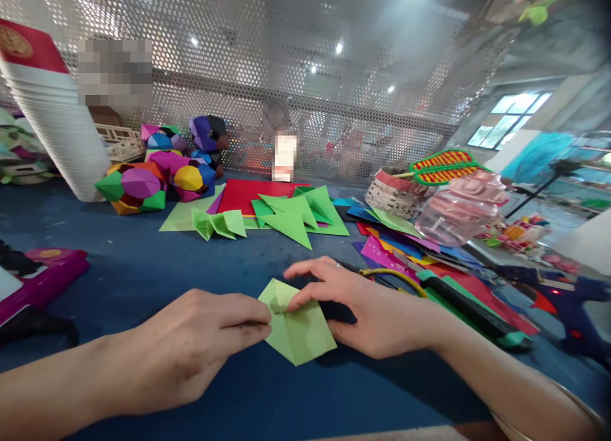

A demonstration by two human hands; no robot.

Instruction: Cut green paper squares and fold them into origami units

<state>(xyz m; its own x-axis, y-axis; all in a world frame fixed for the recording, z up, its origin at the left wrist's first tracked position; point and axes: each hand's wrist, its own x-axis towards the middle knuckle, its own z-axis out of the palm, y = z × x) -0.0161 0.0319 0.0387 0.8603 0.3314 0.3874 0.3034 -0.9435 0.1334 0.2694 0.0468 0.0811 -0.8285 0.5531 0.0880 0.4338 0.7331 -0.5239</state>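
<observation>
A light green sheet of folded paper (305, 333) lies on the dark blue table, creased, with a flap near its upper left. My left hand (186, 339) pinches its left edge between thumb and fingers. With fingers apart, my right hand (367, 307) rests over the paper's right side, one fingertip touching the flap. Behind the hands sit several folded green paper pieces (296, 215) and a smaller zigzag-folded green piece (218, 224). Red paper (238, 196) lies beneath and behind them.
Colourful paper balls (143, 183) and a tall stack of paper cups (57, 110) stand at back left. On the right are coloured sheets (391, 256), a pink bottle (458, 209), a green-black cutter (472, 310) and a blue glue gun (563, 301). A purple object (48, 279) lies left.
</observation>
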